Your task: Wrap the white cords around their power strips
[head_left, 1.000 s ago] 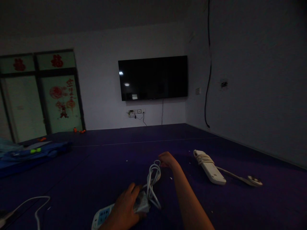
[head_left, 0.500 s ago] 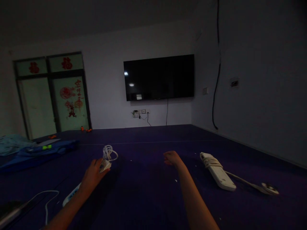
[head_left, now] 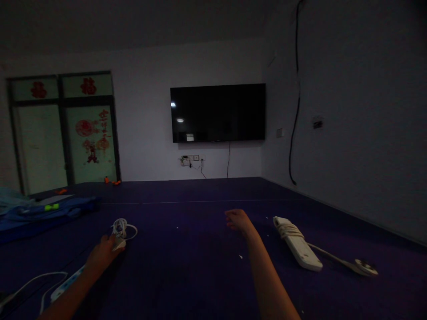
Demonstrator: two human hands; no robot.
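I watched the left hand (head_left: 102, 255) clasp the white power strip (head_left: 67, 280) by its corded end at the person's ten o'clock, a hard, likely light body with a floppy coil (head_left: 120, 227), while the right hand (head_left: 236, 220) hung near twelve, its finger gap unclear.

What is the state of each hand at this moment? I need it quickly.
Left hand: closed on the power strip.
Right hand: no object seen in it; open or closed cannot be told.
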